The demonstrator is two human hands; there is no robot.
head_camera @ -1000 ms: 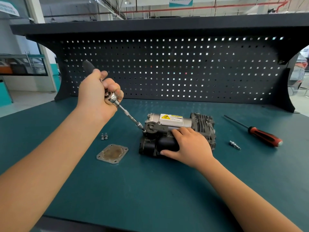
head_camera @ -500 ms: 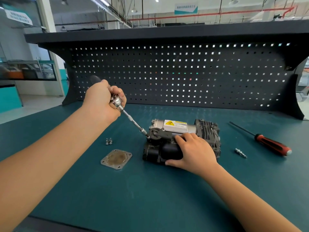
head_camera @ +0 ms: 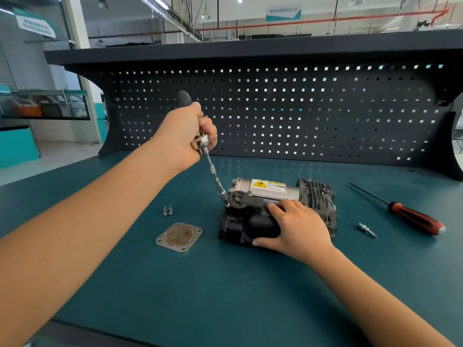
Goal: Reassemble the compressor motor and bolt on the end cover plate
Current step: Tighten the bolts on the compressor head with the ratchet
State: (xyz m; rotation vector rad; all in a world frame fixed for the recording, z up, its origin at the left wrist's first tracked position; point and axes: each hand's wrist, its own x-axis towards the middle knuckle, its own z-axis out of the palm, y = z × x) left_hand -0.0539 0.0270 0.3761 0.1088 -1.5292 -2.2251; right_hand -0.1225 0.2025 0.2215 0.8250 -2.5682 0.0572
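On bench (head_camera: pixel 225 296): compressor (head_camera: pixel 270 189) long axis left-right; left fingers (head_camera: pixel 210 130) wrap ratchet (head_camera: pixel 215 174), right fingers (head_camera: pixel 276 209) clasp compressor.

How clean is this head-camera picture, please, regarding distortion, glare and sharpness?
Head view: wide-angle distortion bows the pegboard and its shelf; light shines through the pegboard holes; the ratchet gripped by the left hand glints; the compressor held by the right hand is sharp.

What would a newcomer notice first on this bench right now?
The left hand grips a ratchet driver, its tip set on the compressor at bench centre, which the right hand holds down. The square cover plate lies loose to the compressor's left, two bolts beyond it; a red-handled screwdriver lies far right.
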